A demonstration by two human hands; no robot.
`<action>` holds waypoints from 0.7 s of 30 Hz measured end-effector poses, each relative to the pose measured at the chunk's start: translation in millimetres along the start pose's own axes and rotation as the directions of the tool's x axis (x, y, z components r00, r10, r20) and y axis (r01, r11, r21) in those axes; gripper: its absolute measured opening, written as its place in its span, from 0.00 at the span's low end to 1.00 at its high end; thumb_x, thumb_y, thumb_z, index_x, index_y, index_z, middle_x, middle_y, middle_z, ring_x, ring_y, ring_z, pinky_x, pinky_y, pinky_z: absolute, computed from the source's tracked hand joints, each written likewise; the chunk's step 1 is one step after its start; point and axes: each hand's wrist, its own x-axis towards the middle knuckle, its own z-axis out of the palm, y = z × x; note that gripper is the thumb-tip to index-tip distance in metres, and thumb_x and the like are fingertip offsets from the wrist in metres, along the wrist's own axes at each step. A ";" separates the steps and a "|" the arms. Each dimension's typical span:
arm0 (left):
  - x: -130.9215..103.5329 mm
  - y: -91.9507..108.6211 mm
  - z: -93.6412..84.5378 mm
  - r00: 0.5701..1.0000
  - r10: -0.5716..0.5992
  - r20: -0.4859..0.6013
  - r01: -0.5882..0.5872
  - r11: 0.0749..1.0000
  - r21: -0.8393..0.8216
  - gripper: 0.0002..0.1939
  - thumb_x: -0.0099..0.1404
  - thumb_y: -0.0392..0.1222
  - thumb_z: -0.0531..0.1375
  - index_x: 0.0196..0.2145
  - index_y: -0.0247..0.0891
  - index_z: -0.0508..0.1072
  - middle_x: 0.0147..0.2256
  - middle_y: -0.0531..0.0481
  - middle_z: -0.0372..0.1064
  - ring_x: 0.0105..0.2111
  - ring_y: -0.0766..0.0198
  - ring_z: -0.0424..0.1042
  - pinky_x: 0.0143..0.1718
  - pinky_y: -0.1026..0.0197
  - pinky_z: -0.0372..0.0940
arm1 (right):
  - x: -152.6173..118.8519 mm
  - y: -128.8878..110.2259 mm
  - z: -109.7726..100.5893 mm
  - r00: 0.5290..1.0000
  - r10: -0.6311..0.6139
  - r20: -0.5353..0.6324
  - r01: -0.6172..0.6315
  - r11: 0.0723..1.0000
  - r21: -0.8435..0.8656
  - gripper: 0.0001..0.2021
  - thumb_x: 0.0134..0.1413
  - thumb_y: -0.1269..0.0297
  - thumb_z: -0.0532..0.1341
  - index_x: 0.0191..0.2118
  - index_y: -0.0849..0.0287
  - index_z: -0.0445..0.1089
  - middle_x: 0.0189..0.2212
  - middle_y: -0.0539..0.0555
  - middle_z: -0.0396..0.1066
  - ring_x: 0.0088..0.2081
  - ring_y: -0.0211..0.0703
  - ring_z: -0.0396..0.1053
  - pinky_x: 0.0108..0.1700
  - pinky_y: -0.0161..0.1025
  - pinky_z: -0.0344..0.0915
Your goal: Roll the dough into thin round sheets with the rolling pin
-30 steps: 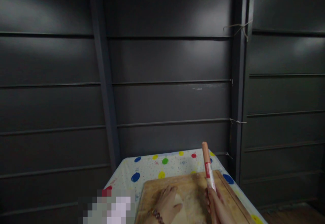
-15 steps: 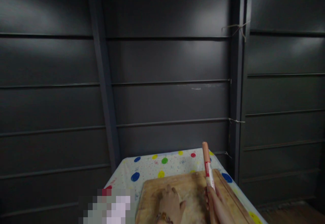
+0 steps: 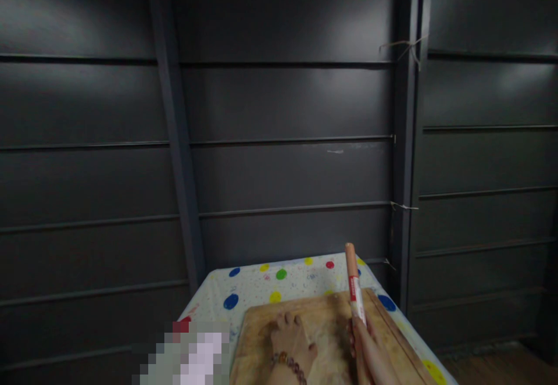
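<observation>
A wooden rolling pin (image 3: 352,277) with a red and white label stands tilted up in the grip of my right hand (image 3: 369,347), fingers wrapped round its lower part. Palm down on the wooden cutting board (image 3: 257,330) lies my left hand (image 3: 291,341), a bead bracelet at its wrist, fingers somewhat spread. Beside and partly under that hand is a pale, flat patch (image 3: 321,337) on the board; I cannot make out whether it is dough or flour. The lower end of the rolling pin is partly hidden by my right hand.
Under the board a white tablecloth (image 3: 253,283) with coloured dots covers the table. Dark grey metal panels (image 3: 292,106) rise right behind the table. A pixelated patch hides the area left of the board. Wooden floor (image 3: 501,367) shows at lower right.
My left hand has shifted slightly up and left on the board, with its fingers showing more plainly. The rolling pin in my right hand has hardly moved.
</observation>
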 end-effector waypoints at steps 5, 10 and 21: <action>-3.5 -1.1 -0.4 1.000 0.005 0.026 -0.006 0.999 0.040 0.32 0.60 0.44 0.60 0.61 0.35 0.66 0.63 0.36 0.60 0.59 0.42 0.62 0.53 0.47 0.64 | 0.3 2.7 0.4 0.999 -0.006 -0.040 0.006 1.000 -0.005 0.31 0.27 0.36 0.70 0.33 0.54 0.66 0.18 0.43 0.63 0.18 0.36 0.59 0.19 0.34 0.56; -10.0 5.9 0.8 0.997 0.044 0.060 -0.051 0.992 0.118 0.31 0.64 0.42 0.56 0.63 0.25 0.62 0.59 0.30 0.64 0.57 0.44 0.65 0.56 0.51 0.60 | -4.6 -3.5 2.5 0.999 -0.029 -0.015 0.028 0.999 -0.015 0.31 0.27 0.36 0.70 0.34 0.54 0.67 0.18 0.45 0.64 0.19 0.37 0.60 0.19 0.35 0.54; -7.6 13.2 9.0 1.000 0.015 0.000 -0.015 0.989 0.147 0.26 0.67 0.40 0.55 0.58 0.21 0.68 0.61 0.26 0.60 0.57 0.44 0.64 0.50 0.55 0.66 | 0.5 4.1 -1.6 1.000 -0.016 -0.020 0.017 1.000 0.013 0.31 0.29 0.36 0.70 0.35 0.55 0.67 0.20 0.46 0.66 0.21 0.39 0.62 0.20 0.35 0.56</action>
